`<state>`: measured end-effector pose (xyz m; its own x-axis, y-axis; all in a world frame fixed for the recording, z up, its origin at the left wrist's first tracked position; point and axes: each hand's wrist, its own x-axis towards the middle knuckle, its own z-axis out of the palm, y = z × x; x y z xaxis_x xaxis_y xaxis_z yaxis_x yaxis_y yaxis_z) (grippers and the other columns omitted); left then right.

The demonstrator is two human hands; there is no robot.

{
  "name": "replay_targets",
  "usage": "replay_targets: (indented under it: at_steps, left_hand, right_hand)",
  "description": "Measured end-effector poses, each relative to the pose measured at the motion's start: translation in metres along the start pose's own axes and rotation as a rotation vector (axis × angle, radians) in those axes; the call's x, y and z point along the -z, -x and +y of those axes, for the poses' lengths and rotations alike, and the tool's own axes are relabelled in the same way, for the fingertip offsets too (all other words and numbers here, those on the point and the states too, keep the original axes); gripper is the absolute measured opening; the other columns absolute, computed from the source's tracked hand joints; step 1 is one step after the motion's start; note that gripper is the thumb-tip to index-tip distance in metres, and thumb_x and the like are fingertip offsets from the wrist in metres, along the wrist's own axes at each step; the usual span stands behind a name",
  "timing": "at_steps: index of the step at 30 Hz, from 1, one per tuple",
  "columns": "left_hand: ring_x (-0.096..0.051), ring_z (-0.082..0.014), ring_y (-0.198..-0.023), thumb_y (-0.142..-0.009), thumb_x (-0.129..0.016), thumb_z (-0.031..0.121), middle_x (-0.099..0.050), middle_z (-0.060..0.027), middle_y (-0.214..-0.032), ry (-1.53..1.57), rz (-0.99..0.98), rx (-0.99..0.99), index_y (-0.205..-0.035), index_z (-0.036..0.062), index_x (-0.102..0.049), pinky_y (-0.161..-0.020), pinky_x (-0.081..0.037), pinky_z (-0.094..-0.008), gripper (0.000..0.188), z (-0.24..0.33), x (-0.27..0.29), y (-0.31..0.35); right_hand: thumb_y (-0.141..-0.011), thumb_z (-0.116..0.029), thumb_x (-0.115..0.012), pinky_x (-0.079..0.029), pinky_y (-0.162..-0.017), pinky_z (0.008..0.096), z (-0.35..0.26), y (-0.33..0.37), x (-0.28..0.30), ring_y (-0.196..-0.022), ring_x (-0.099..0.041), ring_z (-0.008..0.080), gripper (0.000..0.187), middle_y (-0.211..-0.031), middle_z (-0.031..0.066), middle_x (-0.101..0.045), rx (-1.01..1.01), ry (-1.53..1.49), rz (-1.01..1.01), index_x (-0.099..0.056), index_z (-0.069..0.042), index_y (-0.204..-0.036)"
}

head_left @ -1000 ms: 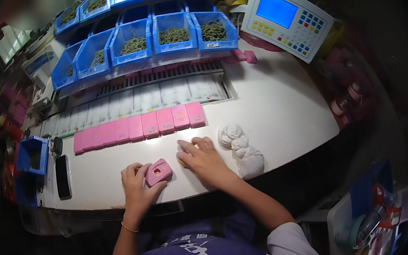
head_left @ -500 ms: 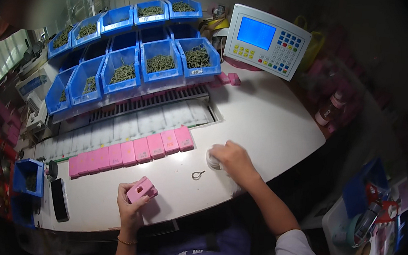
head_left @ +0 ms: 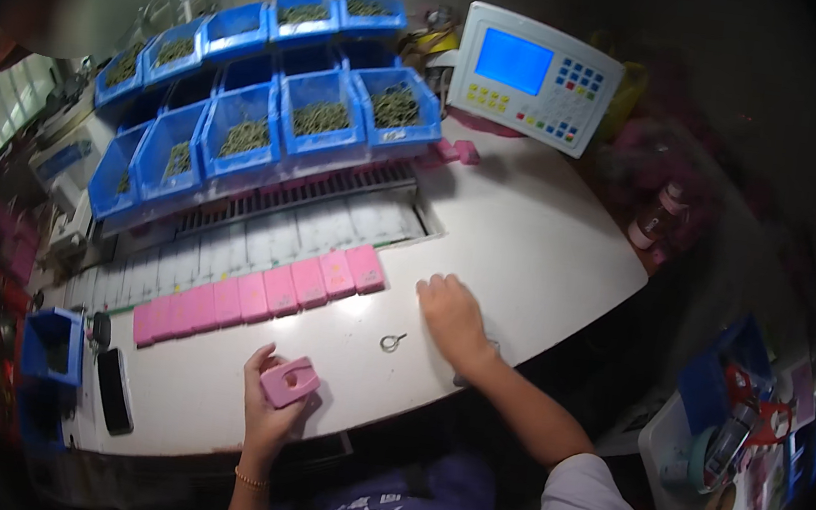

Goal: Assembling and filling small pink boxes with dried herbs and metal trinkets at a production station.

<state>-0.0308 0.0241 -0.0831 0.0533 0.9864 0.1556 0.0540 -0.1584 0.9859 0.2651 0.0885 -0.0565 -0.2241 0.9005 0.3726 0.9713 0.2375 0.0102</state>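
Note:
My left hand [head_left: 268,412] grips a pink block [head_left: 290,383] with a hole in its upper face, held above the near edge of the white worktop [head_left: 535,244]. Palm down over the worktop, my right hand [head_left: 453,323] has its slightly bent fingers a little apart. Nothing shows between them, though the underside is hidden. A grey, partly see-through thing shows beside that wrist, too covered to name. Between my hands lies a small metal ring with a short stem [head_left: 392,342]. Beyond my left hand runs a row of pink blocks [head_left: 252,296].
Blue bins [head_left: 314,149] of small greenish pieces stand in tiers at the back. A control panel [head_left: 539,81] with a blue screen stands behind the worktop. A phone [head_left: 114,393] lies at the left, near two blue bins [head_left: 53,346]. A bottle [head_left: 656,217] stands at the right.
My left hand has turned the pink block, so its hole faces up more. My right hand has shifted slightly left; the white round thing under it no longer shows.

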Motion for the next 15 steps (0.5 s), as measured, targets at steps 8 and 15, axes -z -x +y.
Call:
replay_targets:
  at_steps: [8, 15]
  left_hand:
    - [-0.057, -0.0201, -0.108, -0.072, -0.07, -0.007, -0.055, -0.0106, -0.116, -0.017, -0.093, -0.027, -0.13, 0.0038, -0.045, -0.097, -0.048, -0.0317, 0.064, 0.003, -0.006, 0.0]
    - [-0.061, -0.0211, -0.107, -0.075, -0.075, -0.001, -0.06, -0.0109, -0.114, -0.043, -0.104, -0.047, -0.122, 0.0033, -0.053, -0.093, -0.049, -0.0324, 0.052, 0.008, -0.015, 0.006]
  right_hand:
    - [-0.09, -0.007, -0.063, -0.052, -0.076, 0.0308, -0.046, 0.012, 0.053, -0.085, -0.066, 0.0208, 0.018, -0.093, 0.0123, -0.068, -0.144, -1.042, -0.114, -0.068, 0.002, -0.105]
    - [-0.09, -0.012, -0.067, -0.052, -0.075, 0.0305, -0.109, 0.016, 0.051, -0.087, -0.068, 0.0196, 0.026, -0.092, 0.015, -0.069, -0.141, -1.337, -0.431, -0.062, 0.002, -0.112]
